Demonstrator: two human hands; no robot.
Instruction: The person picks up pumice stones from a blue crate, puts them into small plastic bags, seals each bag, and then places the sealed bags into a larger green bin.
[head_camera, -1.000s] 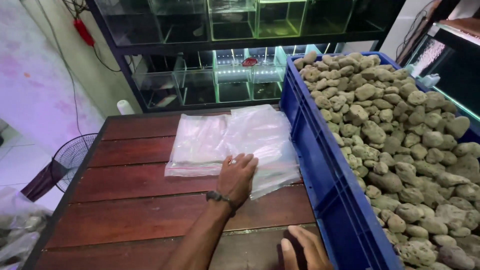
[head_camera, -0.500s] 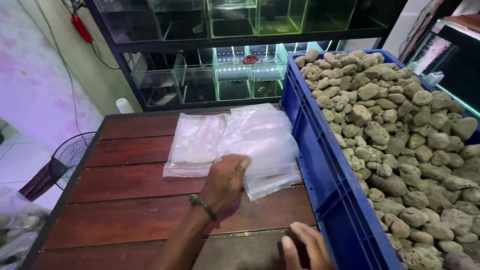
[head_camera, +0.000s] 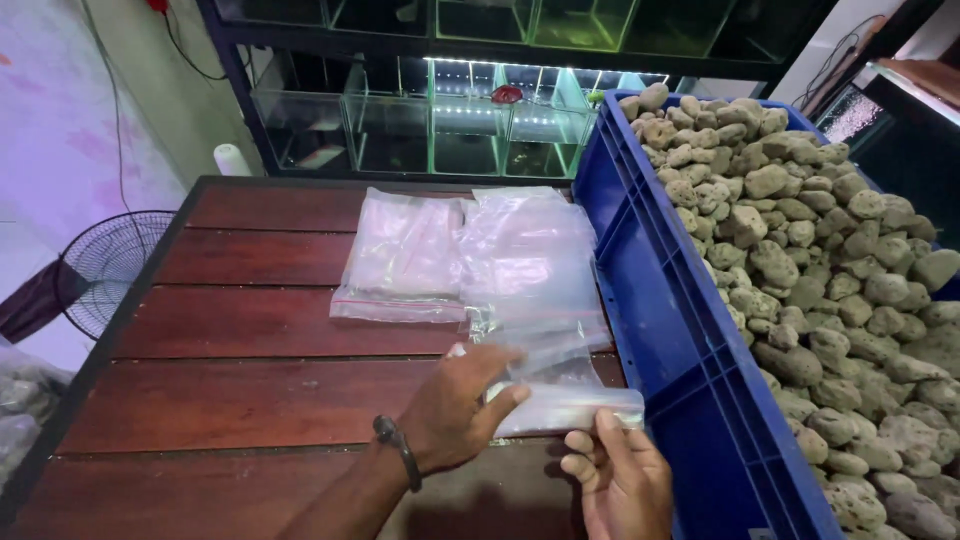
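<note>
My left hand (head_camera: 455, 410), a dark band on its wrist, grips the near edge of a clear zip bag (head_camera: 560, 395) pulled off the pile. At the bottom of the view my right hand (head_camera: 620, 480) pinches the same bag's lower edge from below. Behind it a pile of clear zip bags (head_camera: 470, 255) lies flat on the dark red slatted wooden table (head_camera: 250, 320). To the right stands a blue plastic crate (head_camera: 660, 300) heaped with several grey-tan porous stones (head_camera: 820, 260).
Glass aquarium tanks (head_camera: 440, 110) on a black rack stand behind the table. A floor fan (head_camera: 105, 265) sits on the floor at the left. A white cylinder (head_camera: 232, 160) stands by the table's far left corner.
My left hand drew back from the pile toward me, pulling one bag along. My right hand came up and took the bag's near edge.
</note>
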